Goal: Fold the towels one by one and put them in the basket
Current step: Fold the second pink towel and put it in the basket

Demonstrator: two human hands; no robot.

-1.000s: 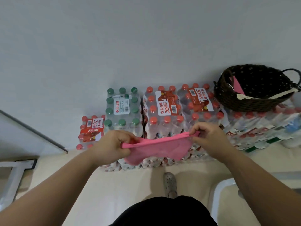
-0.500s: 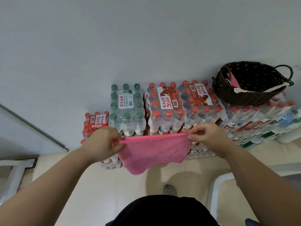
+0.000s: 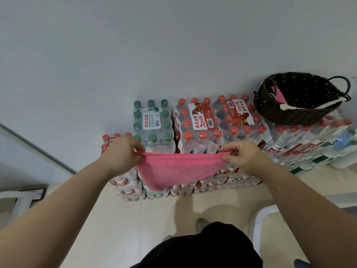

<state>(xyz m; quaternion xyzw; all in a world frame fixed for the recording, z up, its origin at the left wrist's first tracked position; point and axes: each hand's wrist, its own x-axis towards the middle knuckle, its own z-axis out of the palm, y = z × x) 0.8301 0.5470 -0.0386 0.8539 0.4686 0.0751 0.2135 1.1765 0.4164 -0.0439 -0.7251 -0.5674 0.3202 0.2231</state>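
A pink towel [image 3: 177, 169] hangs stretched in the air between my hands, in front of stacked water packs. My left hand [image 3: 120, 153] pinches its upper left corner and my right hand [image 3: 243, 155] pinches its upper right corner. The top edge is taut and the cloth droops to a point at the lower left. A dark woven basket [image 3: 293, 115] with handles stands on the packs at the far right. Inside it a pink towel [image 3: 279, 94] leans against the wall, and a pale cloth [image 3: 301, 107] shows at the rim.
Shrink-wrapped packs of water bottles [image 3: 197, 122] with red and green caps are stacked against the grey wall. A white frame [image 3: 257, 221] stands low right, another white frame [image 3: 17, 200] at the left. My feet are on the beige floor below.
My hands have moved apart and pulled the towel wider and tauter, and it hangs more open. The view has tilted, so the basket sits higher right.
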